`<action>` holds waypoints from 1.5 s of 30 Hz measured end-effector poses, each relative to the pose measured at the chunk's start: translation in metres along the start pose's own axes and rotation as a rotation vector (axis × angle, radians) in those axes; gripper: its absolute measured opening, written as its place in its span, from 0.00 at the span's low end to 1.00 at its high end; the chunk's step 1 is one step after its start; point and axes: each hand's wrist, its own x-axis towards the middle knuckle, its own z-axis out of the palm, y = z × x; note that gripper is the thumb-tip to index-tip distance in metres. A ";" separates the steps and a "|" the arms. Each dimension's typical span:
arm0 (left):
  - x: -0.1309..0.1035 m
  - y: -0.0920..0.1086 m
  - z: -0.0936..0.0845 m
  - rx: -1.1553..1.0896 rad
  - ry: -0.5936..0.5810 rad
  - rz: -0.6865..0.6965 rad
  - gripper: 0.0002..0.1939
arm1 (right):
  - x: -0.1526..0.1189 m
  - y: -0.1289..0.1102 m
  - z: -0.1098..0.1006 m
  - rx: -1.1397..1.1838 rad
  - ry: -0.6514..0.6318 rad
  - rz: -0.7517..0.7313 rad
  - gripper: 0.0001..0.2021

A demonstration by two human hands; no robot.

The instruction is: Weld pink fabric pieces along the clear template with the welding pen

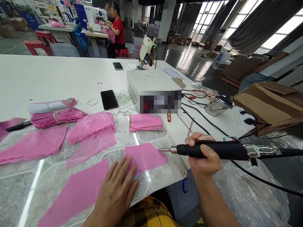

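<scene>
Fingers of the left hand (pixel 118 186): loosely spread, thumb angled away to the right. Palm down, foremost fingertips over the left edge of the small pink piece (pixel 148 157), lower centre of frame. How hard they pressed, could not tell.

Handling, my judgement: piece wanted holding flat by light fingertip pressure near the worked edge, skin well clear of the metal tip (pixel 167 149). Tip best moved low, slow and even along the edge; a lingering touch might mark or pucker thin material. Cable slack needed, so nothing tugged the tool sideways.

Right hand (pixel 204 162), lower right: fingers curled round the black handle (pixel 213 150) from beneath, some tips showing above it, thumb bent over the near side. Tool lay nearly level, tip pointing left at the piece's upper right edge; contact uncertain. Wrist below the handle, forearm running down to the bottom edge of frame. Left forearm came in from bottom centre, hand slanting up and right. Thick black cable (pixel 292 152) ran out at the right edge.
</scene>
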 end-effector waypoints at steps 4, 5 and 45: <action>0.002 0.000 -0.001 -0.009 0.002 0.009 0.15 | -0.002 -0.005 -0.010 -0.022 0.005 -0.005 0.06; 0.002 0.000 -0.001 -0.010 0.003 0.014 0.15 | -0.002 -0.005 -0.010 -0.022 0.009 -0.003 0.06; 0.003 0.001 -0.004 0.024 -0.021 0.034 0.15 | -0.006 -0.016 -0.028 -0.037 0.003 -0.021 0.08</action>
